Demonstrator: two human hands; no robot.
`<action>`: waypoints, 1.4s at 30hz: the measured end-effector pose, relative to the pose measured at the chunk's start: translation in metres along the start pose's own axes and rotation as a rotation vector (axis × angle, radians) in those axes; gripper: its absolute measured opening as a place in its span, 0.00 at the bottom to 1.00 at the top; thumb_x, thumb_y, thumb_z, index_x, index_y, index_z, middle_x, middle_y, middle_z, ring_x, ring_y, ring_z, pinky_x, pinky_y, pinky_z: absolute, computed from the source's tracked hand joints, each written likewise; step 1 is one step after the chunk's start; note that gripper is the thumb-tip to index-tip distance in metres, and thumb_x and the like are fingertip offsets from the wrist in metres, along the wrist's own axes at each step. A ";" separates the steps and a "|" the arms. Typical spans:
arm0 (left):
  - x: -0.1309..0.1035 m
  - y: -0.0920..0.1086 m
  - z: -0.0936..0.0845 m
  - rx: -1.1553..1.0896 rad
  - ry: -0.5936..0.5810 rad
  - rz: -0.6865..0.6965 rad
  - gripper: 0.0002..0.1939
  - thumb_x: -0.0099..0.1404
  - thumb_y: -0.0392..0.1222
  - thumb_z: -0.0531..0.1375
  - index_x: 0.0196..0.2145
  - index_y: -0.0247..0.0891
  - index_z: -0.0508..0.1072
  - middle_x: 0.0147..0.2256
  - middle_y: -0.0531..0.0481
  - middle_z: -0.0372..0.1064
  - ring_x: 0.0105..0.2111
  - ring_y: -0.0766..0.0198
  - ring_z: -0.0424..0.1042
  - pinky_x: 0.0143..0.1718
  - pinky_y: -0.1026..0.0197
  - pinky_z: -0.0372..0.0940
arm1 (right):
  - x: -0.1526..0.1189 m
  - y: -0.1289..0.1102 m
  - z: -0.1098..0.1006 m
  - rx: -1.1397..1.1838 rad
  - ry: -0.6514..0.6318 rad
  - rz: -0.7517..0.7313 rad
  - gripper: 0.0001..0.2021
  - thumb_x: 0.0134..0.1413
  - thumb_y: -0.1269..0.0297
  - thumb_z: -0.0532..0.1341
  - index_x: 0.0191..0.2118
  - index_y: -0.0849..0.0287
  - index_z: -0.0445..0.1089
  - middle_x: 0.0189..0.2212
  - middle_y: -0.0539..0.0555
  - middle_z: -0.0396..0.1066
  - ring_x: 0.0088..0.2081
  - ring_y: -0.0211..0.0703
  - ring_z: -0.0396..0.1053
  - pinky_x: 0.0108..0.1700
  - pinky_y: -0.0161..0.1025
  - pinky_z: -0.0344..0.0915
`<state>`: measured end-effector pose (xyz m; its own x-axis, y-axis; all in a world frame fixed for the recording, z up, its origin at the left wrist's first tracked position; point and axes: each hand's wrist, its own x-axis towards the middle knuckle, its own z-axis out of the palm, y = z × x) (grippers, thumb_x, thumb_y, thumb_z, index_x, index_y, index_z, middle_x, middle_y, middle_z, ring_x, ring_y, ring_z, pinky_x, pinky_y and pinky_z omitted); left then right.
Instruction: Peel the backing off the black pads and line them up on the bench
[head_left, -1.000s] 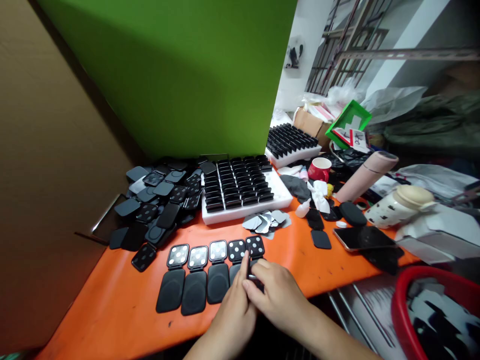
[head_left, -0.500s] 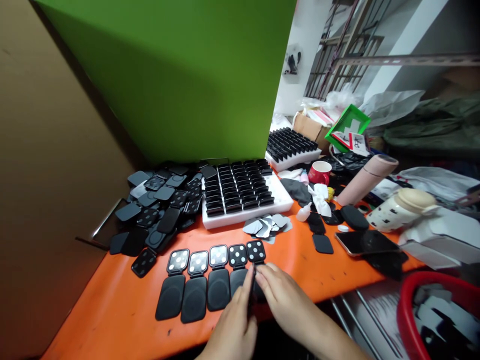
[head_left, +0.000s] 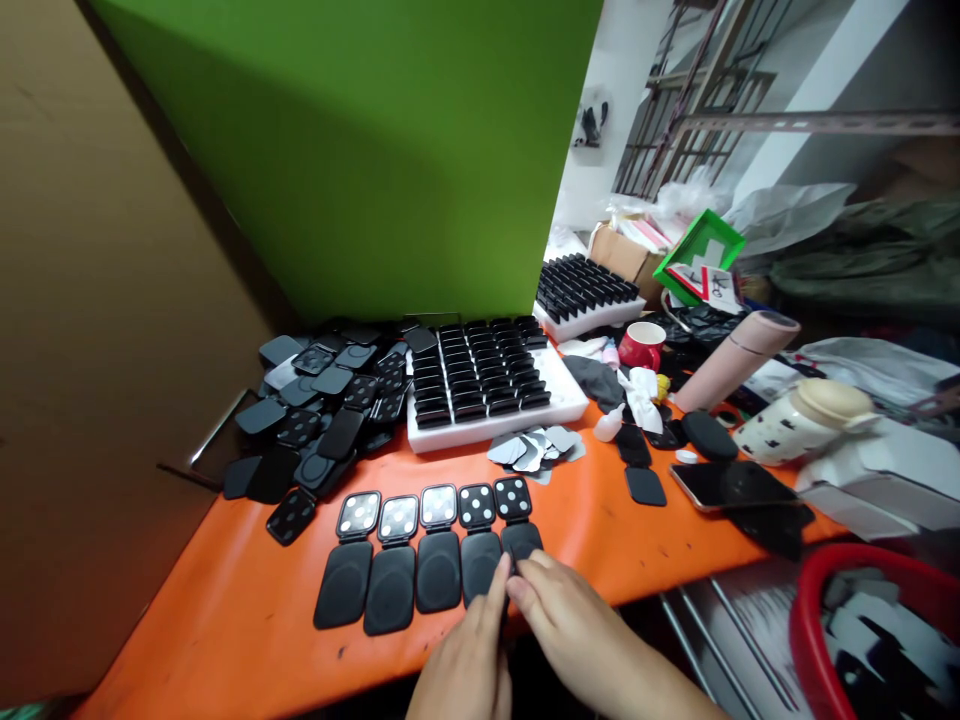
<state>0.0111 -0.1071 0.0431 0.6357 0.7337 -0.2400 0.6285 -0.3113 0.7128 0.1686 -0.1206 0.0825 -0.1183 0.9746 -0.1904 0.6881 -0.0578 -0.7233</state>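
At the front edge of the orange table, my left hand (head_left: 474,650) and my right hand (head_left: 570,610) meet around a thin dark piece (head_left: 495,632), held on edge and mostly hidden between them. Fingers of both hands are closed on it. Just beyond lies a row of several opened black hinged pieces; the leftmost has a dotted upper square (head_left: 359,514) and a dark lower pad (head_left: 343,586). The rightmost pad (head_left: 523,539) is partly behind my fingertips. Behind the row is a loose pile of grey, rounded sheets (head_left: 532,450).
A white foam tray (head_left: 566,393) holds upright black pieces. Left of it is a heap of black pieces (head_left: 341,432). To the right are a red mug (head_left: 642,346), a pink bottle (head_left: 739,358), a phone (head_left: 731,487) and a red basket (head_left: 806,625).
Both hands have moved slightly down towards the table's front edge with the dark piece, which now shows less between them. More of the rightmost pad is visible.
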 end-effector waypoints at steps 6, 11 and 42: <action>-0.003 -0.002 0.001 -0.039 0.049 0.001 0.39 0.56 0.26 0.47 0.62 0.37 0.33 0.59 0.44 0.51 0.56 0.62 0.56 0.53 0.61 0.55 | 0.003 -0.005 0.004 -0.022 0.031 0.063 0.13 0.61 0.59 0.46 0.31 0.57 0.62 0.30 0.52 0.64 0.34 0.40 0.63 0.36 0.36 0.58; -0.003 -0.001 -0.002 -0.020 0.104 -0.032 0.34 0.60 0.28 0.45 0.62 0.37 0.37 0.60 0.43 0.48 0.56 0.61 0.56 0.54 0.60 0.54 | 0.010 -0.007 0.003 -0.044 0.060 0.000 0.11 0.60 0.61 0.48 0.29 0.57 0.62 0.30 0.50 0.64 0.33 0.39 0.62 0.35 0.34 0.57; 0.008 -0.001 -0.011 -0.785 0.055 -0.109 0.39 0.54 0.31 0.52 0.61 0.39 0.42 0.52 0.42 0.62 0.49 0.56 0.64 0.50 0.53 0.58 | 0.021 0.002 0.007 0.535 0.037 0.046 0.13 0.59 0.55 0.46 0.35 0.56 0.61 0.23 0.47 0.61 0.25 0.37 0.63 0.28 0.35 0.61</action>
<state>0.0105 -0.0946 0.0482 0.5529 0.7708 -0.3164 0.1725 0.2656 0.9485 0.1619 -0.1020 0.0723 -0.0647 0.9749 -0.2128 0.2298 -0.1930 -0.9539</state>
